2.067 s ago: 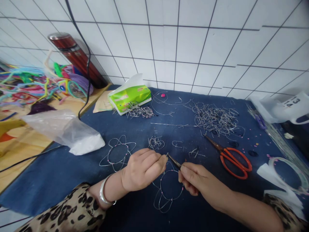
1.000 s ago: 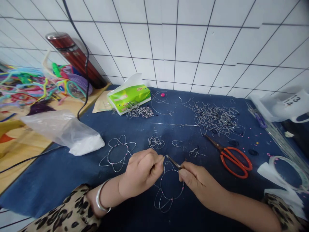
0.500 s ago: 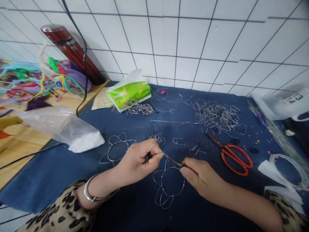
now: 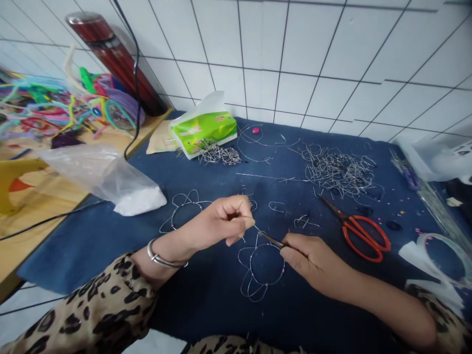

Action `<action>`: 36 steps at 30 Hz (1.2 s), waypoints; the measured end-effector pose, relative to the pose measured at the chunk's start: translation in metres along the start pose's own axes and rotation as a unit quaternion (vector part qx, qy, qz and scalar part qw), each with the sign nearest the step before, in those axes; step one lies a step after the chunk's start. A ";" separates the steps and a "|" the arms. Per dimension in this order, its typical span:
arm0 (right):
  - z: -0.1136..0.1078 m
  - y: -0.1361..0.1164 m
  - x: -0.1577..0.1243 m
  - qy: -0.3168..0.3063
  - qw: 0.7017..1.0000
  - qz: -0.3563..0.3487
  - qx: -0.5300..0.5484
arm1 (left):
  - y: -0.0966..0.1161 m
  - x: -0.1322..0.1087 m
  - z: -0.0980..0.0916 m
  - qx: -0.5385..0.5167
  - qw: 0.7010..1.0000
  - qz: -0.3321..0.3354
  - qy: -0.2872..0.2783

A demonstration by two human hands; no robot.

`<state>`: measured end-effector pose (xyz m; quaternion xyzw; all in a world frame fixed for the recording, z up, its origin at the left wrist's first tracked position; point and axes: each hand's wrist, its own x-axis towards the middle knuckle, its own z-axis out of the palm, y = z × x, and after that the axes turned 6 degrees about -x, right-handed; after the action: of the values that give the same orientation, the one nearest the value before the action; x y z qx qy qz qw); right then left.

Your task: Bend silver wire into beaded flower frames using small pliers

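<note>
My left hand (image 4: pixel 224 221) pinches a thin metal wire (image 4: pixel 257 228) between thumb and curled forefinger. My right hand (image 4: pixel 313 258) is wrapped around pliers (image 4: pixel 272 240) with narrow dark jaws; their handles are hidden in the palm. The jaw tips touch the wire just right of my left fingertips. Below both hands lies a wire ring (image 4: pixel 251 265) with small pink beads and petal-like loops on its left side. Partly behind my left forearm, a second looped wire ring (image 4: pixel 173 216) rests on the dark blue cloth (image 4: pixel 206 305).
Red-handled scissors (image 4: pixel 363 238) lie right of my right hand, below a tangle of wire pieces (image 4: pixel 339 169). Farther back are a green tissue pack (image 4: pixel 204 129) and a wire bundle (image 4: pixel 221 153). A plastic bag (image 4: pixel 140 199) lies left, a tape roll (image 4: pixel 446 260) right.
The view has shifted, so the table things sit higher and slightly right. My left hand has turned, and a little more wire shows between its fingertips and the pliers.
</note>
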<state>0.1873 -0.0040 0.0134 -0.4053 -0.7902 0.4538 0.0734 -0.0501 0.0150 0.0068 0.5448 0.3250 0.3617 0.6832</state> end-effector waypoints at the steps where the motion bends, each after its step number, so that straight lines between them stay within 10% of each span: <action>1: -0.001 -0.002 0.000 -0.015 0.999 0.012 0.026 | 0.000 0.000 -0.001 0.001 1.000 0.007 0.002; 19: 0.014 -0.003 -0.007 -0.106 0.896 0.117 0.414 | -0.015 0.000 0.009 0.128 0.961 0.218 0.110; 36: 0.014 -0.003 -0.009 -0.053 0.931 0.077 0.353 | -0.005 -0.003 0.022 0.409 0.801 0.436 0.038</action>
<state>0.1845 -0.0201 0.0097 -0.3883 -0.5484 0.7284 0.1340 -0.0329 0.0004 0.0065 0.8437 0.1967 0.4750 0.1545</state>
